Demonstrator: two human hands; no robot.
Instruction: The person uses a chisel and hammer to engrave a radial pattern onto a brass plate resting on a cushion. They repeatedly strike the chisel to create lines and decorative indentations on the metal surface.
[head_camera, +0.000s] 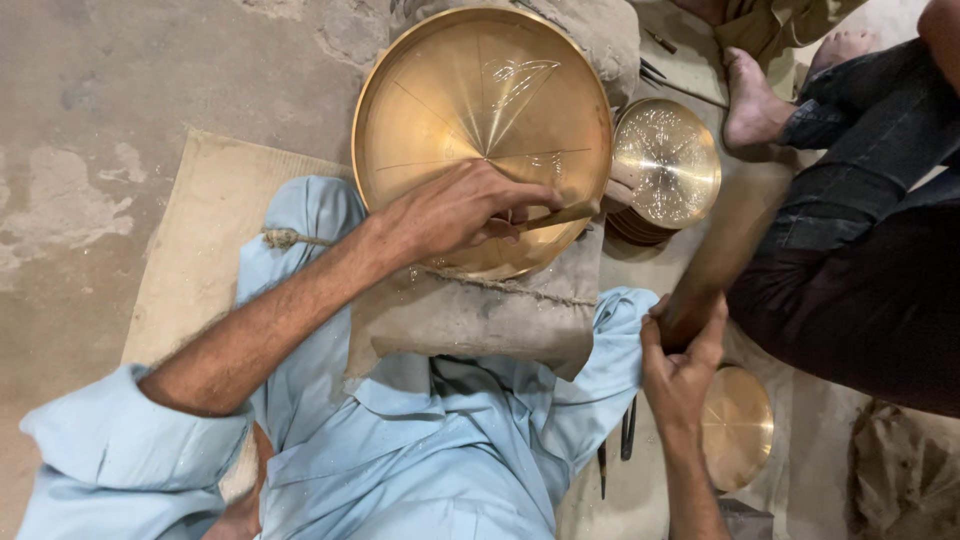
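Large brass plate (480, 110) propped on grey padded cushion (470, 310) over the lap. Left hand (460, 215) at plate's lower rim, fingers pinching a slim chisel (555, 217). Right hand (680, 365), right of plate, curled around a wooden mallet (725, 255). Probably stiff, slick, easily marked; best gripped by the rim. No packages or labels visible.

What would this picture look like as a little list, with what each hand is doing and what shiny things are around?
Left hand: holds a thin metal tool, tip against the big brass plate.
Right hand: grips the end of a wooden stick.
Big brass plate: round, golden, with lines scratched across it; rests on a cloth pad on the lap.
Nearby: a stack of smaller brass plates; one more small plate by the right wrist.
Clothes: light blue, sleeves rolled up.
Other person: sits at right in dark trousers, bare foot.
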